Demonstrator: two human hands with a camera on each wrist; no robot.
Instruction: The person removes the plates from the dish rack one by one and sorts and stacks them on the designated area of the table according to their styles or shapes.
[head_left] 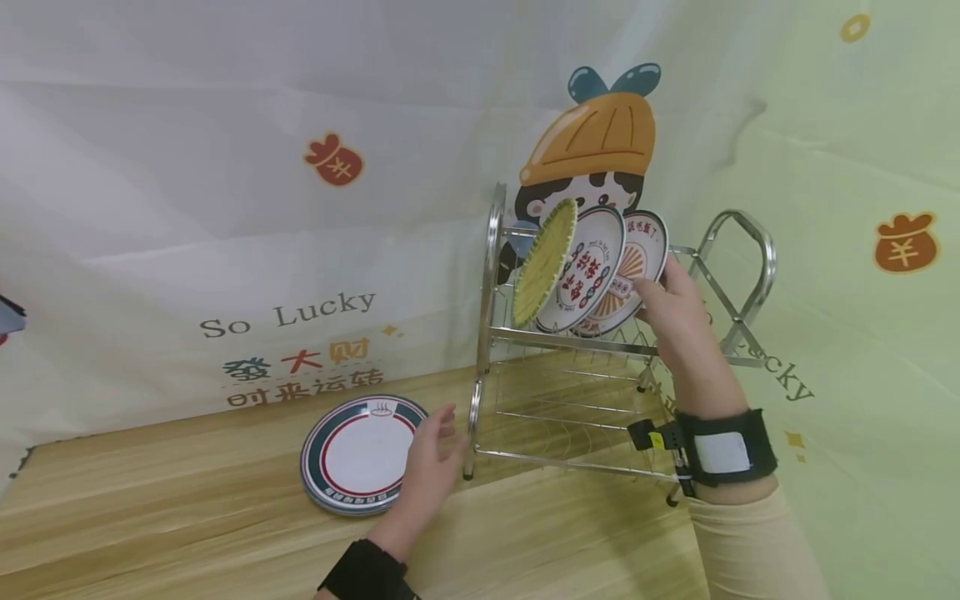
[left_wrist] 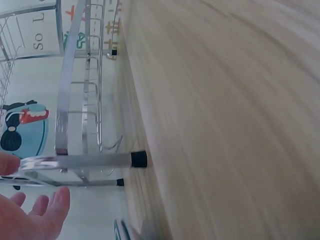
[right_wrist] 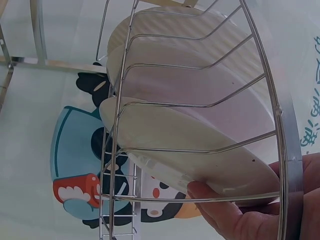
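Right hand: grasping, thumb and fingers pinching the right-hand rim of the fan-patterned plate.
Fan-patterned plate: tilted on edge in the upper tier of the wire rack, rightmost of three; whether its weight rests on the wires cannot be told.
Neighbouring plates: the red-lettered plate beside it, then the yellow-green plate nearest the rack's left end.
Left hand: fingers loosely extended, grasping nothing; near the rack's left foot, overlapping the green-banded plate in the head view, contact uncertain.
Progress (judged): racking seems partly done; three plates stand in the rack, while the green-banded plate, apparently stacked, lies flat on the table.
Edges and room: right of the fan-patterned plate, space remains before the end frame; leftward, its neighbours crowd it. The backdrop bounds the rear.
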